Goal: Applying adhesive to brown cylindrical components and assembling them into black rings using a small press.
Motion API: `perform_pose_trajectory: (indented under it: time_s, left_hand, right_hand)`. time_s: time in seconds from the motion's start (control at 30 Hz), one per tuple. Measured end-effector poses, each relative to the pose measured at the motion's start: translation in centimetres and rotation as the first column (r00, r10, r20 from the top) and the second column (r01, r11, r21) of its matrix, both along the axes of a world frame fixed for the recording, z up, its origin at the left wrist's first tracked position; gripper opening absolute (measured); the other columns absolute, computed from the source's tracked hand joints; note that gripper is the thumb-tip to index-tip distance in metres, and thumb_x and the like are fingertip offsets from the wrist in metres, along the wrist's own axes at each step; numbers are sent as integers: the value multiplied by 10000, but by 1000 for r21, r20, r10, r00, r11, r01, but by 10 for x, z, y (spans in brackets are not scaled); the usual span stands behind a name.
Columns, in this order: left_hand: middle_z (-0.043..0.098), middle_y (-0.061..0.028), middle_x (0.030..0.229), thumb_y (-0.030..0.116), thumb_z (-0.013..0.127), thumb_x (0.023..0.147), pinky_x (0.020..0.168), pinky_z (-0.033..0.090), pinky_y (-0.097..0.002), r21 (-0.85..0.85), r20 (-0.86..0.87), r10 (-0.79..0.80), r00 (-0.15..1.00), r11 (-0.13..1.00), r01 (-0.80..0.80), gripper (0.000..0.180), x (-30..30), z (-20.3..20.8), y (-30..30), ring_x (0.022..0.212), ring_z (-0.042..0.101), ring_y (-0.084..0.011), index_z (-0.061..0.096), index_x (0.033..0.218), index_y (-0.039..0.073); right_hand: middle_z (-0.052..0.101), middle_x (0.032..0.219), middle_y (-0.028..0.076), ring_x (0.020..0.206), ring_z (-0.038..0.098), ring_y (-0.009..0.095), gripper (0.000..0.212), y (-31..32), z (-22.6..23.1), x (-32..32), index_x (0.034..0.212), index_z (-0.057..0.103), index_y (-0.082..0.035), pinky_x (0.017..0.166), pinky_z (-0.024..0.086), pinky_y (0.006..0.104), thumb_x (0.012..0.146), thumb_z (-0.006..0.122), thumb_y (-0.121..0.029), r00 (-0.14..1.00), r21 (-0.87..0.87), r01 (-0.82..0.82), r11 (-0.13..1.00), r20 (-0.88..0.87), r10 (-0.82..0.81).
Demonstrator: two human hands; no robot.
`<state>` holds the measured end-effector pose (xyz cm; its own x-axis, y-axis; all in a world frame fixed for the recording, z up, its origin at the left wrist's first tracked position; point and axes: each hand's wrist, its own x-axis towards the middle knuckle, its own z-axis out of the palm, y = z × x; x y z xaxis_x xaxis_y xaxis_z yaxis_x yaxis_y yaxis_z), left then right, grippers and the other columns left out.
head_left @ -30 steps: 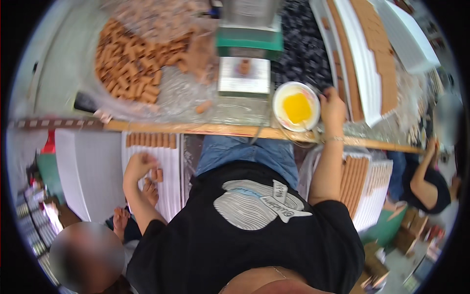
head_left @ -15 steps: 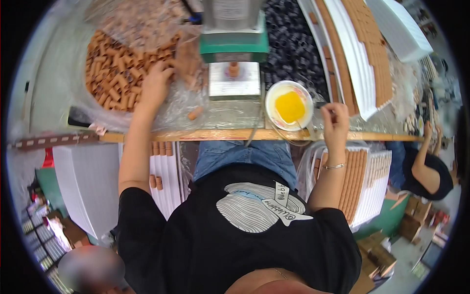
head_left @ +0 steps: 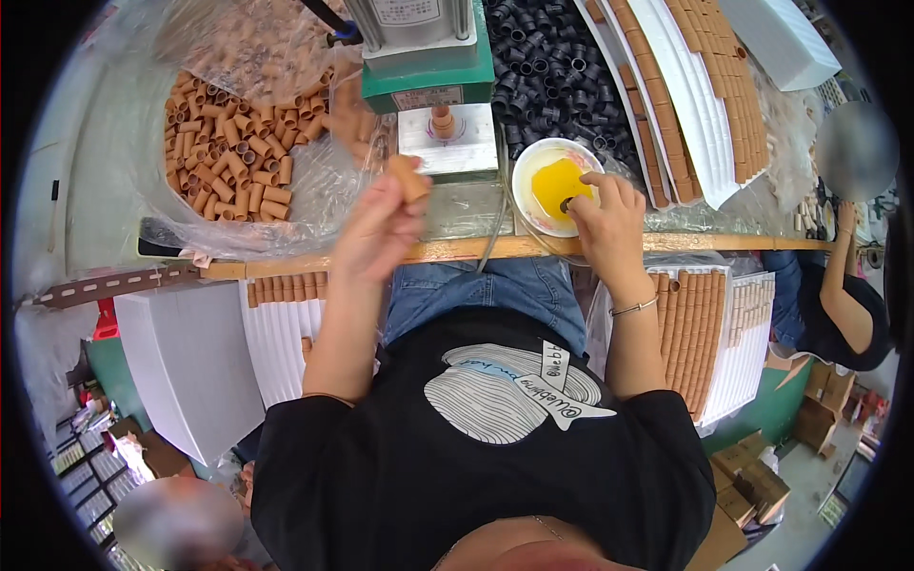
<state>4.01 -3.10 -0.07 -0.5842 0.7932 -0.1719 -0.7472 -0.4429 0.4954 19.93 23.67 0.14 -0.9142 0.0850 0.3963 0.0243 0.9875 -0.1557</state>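
A short orange-brown tube is pinched in the fingertips of my left hand, in front of the green press. Over a white bowl, my right hand holds a small dark ring-like fitting against or just above the yellow pad inside it. Whether the fitting touches the pad I cannot tell. The press has a metal base block, where an orange-brown piece stands upright.
Orange-brown tubes lie heaped on plastic film at the left. Black fittings are piled behind the bowl. White ridged trays with rows of brown tubes stand at the right. The wooden table edge runs before me; a co-worker is far right.
My left hand has come from the tube heap toward the press, now with a tube. My right hand has moved left from beside the bowl to over it with the dark fitting.
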Motion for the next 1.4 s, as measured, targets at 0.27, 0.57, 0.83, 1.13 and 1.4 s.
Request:
perform_pose_trajectory:
  time_s: [0.27, 0.57, 0.83, 1.13, 1.4]
  left_hand:
    - [606, 10, 1086, 303, 526, 976, 626, 436, -208, 234, 533, -129, 836, 972, 1, 248, 38, -10, 51, 884, 544, -120, 591, 1116, 109]
    - [643, -16, 1037, 323, 511, 982, 696, 492, -224, -12, 293, 56, 954, 998, -54, 266, 56, -27, 84, 936, 600, -116, 590, 1110, 103]
    - [644, 14, 1056, 273, 512, 987, 674, 461, -226, 120, 401, -50, 915, 993, 1, 198, 41, -23, 67, 939, 573, -114, 618, 1090, 142]
    - [644, 9, 1076, 245, 535, 979, 654, 458, -209, 21, 299, 62, 952, 997, -71, 179, 37, -22, 53, 919, 579, -112, 612, 1102, 139]
    - [648, -71, 1076, 111, 608, 931, 704, 443, -196, -210, -330, 362, 872, 872, -442, 336, 30, -2, 64, 897, 595, -94, 483, 1242, 81]
  right_hand:
    - [585, 1076, 136, 1020, 556, 274, 66, -37, 28, -19, 864, 610, -32, 918, 407, 345, 816, 654, -22, 950, -771, -191, 607, -300, -82]
    - [595, 1061, 98, 978, 555, 277, 165, -54, 23, -40, 840, 623, -85, 843, 393, 415, 706, 718, -102, 909, -369, -161, 915, -417, -9]
    - [625, 947, 106, 850, 587, 252, 310, 101, 62, -28, 946, 652, -53, 726, 483, 340, 750, 779, -257, 720, -512, 351, 784, -388, -575]
    - [675, 932, 172, 899, 642, 313, 403, 223, 56, -64, 976, 666, -15, 789, 493, 416, 748, 771, -331, 758, -296, 611, 734, -47, -650]
    - [663, 825, 29, 677, 558, 84, 444, 32, 65, -21, 1128, 621, -52, 607, 449, 215, 728, 802, -123, 969, -610, 90, 787, -129, -211]
